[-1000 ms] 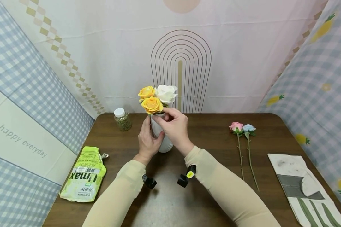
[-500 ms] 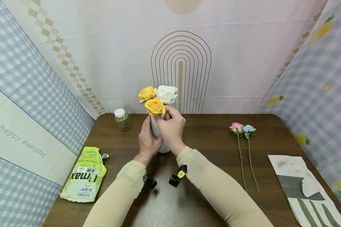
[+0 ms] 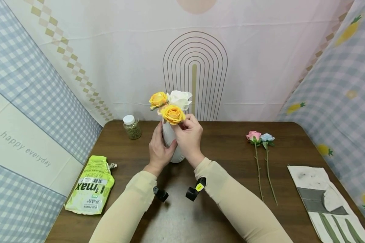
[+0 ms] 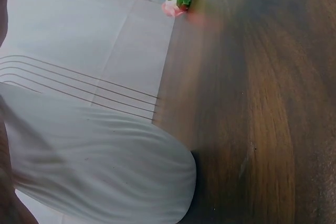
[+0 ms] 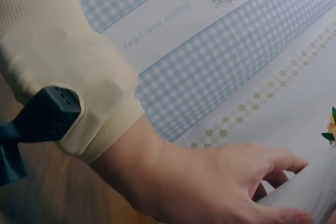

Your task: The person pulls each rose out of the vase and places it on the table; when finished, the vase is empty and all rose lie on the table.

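Observation:
A ribbed white vase (image 3: pixel 168 134) stands upright near the table's back edge. My left hand (image 3: pixel 159 150) grips it from the left side, thumb in front; the right wrist view also shows this left hand (image 5: pixel 210 177) round the vase (image 5: pixel 299 198). At the vase mouth, my right hand (image 3: pixel 189 137) pinches the front yellow rose (image 3: pixel 172 114) just beneath its bloom; the stem is hidden by hand and petals. Behind it, a second yellow rose (image 3: pixel 158 100) and a white rose (image 3: pixel 180 99) rise from the vase. The left wrist view shows the lower vase (image 4: pixel 105 161) on the tabletop.
On the right of the table lie a pink rose (image 3: pixel 253 136) and a blue rose (image 3: pixel 266 137), with a folded cloth (image 3: pixel 310 179) beyond them. A jar with a white lid (image 3: pixel 132 128) stands back left, and a green pouch (image 3: pixel 92 185) lies front left.
The front yellow rose has shifted right, away from the other yellow one. My right hand moved slightly left, then back right with it. My left hand stays on the vase.

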`<state>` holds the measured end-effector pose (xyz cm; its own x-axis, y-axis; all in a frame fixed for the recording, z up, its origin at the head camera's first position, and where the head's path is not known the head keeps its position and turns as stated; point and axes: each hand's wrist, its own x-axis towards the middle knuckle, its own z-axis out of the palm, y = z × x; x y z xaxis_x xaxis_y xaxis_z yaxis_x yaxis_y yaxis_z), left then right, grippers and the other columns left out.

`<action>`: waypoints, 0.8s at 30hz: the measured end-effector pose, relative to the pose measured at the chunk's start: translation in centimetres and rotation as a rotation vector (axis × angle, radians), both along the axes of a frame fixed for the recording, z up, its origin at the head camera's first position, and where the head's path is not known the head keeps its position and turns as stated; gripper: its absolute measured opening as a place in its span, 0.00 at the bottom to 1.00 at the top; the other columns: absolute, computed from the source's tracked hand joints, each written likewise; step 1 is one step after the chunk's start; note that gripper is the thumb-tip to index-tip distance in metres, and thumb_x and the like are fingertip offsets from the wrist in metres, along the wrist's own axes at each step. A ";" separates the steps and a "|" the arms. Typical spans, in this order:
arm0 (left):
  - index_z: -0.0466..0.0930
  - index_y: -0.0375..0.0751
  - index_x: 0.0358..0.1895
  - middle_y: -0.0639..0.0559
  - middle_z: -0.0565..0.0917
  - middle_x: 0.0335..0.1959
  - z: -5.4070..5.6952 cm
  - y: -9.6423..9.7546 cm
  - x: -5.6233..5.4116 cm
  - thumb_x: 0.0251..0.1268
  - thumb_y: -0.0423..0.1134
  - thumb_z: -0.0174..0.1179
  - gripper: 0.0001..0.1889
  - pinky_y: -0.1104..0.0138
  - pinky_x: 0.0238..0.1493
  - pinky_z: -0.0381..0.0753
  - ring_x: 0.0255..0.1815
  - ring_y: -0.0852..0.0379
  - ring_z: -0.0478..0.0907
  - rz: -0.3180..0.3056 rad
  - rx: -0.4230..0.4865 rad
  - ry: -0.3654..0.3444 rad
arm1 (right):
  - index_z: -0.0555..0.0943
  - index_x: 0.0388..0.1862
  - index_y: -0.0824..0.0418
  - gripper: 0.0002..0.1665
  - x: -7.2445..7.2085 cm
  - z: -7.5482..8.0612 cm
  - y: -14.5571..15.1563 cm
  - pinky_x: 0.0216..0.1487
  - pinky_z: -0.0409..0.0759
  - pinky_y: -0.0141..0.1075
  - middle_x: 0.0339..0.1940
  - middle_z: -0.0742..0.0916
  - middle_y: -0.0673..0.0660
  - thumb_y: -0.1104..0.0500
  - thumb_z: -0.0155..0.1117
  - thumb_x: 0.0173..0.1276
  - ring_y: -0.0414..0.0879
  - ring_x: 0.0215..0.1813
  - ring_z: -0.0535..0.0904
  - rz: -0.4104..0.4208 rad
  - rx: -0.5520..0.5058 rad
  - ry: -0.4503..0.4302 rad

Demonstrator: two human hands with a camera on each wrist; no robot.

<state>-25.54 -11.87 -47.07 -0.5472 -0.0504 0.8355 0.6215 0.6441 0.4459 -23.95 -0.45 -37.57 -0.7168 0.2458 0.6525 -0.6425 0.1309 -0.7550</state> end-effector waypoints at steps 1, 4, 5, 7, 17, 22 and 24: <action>0.60 0.30 0.69 0.36 0.72 0.62 0.0 0.0 0.0 0.64 0.60 0.54 0.41 0.49 0.56 0.74 0.60 0.42 0.72 0.001 -0.001 0.000 | 0.85 0.23 0.72 0.07 0.3 0.4 0.1 0.27 0.67 0.27 0.25 0.77 0.65 0.68 0.73 0.55 0.54 0.26 0.71 -0.006 0.005 0.005; 0.60 0.30 0.69 0.36 0.72 0.62 0.0 0.1 0.0 0.64 0.61 0.55 0.42 0.49 0.56 0.74 0.61 0.43 0.72 0.000 0.003 0.010 | 0.84 0.23 0.74 0.06 1.1 1.5 0.4 0.27 0.69 0.27 0.25 0.79 0.64 0.71 0.72 0.55 0.54 0.26 0.73 -0.027 0.028 0.007; 0.61 0.30 0.69 0.36 0.72 0.62 0.0 0.1 0.0 0.63 0.61 0.56 0.43 0.50 0.56 0.74 0.61 0.43 0.72 -0.003 0.006 0.013 | 0.84 0.22 0.74 0.06 1.3 1.9 0.6 0.27 0.69 0.26 0.25 0.79 0.64 0.72 0.72 0.54 0.52 0.26 0.73 -0.032 0.036 0.007; 0.61 0.30 0.70 0.37 0.72 0.62 0.0 0.2 -0.1 0.62 0.61 0.58 0.43 0.51 0.56 0.74 0.61 0.44 0.72 -0.009 0.014 0.018 | 0.83 0.20 0.74 0.07 1.3 2.3 0.8 0.26 0.69 0.26 0.25 0.81 0.63 0.73 0.71 0.54 0.49 0.25 0.72 -0.028 0.041 0.000; 0.61 0.32 0.70 0.39 0.72 0.63 0.2 0.1 -0.2 0.61 0.61 0.59 0.44 0.51 0.56 0.75 0.60 0.45 0.73 -0.018 0.018 0.012 | 0.85 0.33 0.74 0.06 1.0 2.9 2.0 0.22 0.68 0.28 0.16 0.81 0.64 0.69 0.69 0.59 0.47 0.20 0.70 0.022 0.045 -0.021; 0.61 0.32 0.70 0.39 0.72 0.63 0.1 0.1 -0.2 0.60 0.62 0.60 0.44 0.51 0.55 0.75 0.60 0.45 0.73 -0.023 0.024 0.003 | 0.85 0.35 0.74 0.07 0.8 3.1 2.1 0.24 0.70 0.29 0.23 0.85 0.65 0.70 0.69 0.59 0.47 0.22 0.72 0.027 0.053 -0.020; 0.61 0.31 0.70 0.40 0.72 0.63 0.1 0.1 -0.2 0.60 0.61 0.60 0.44 0.51 0.56 0.75 0.60 0.45 0.73 -0.024 0.025 0.001 | 0.85 0.37 0.74 0.08 0.8 3.1 2.2 0.26 0.73 0.28 0.27 0.87 0.65 0.70 0.69 0.59 0.46 0.24 0.75 0.038 0.054 -0.025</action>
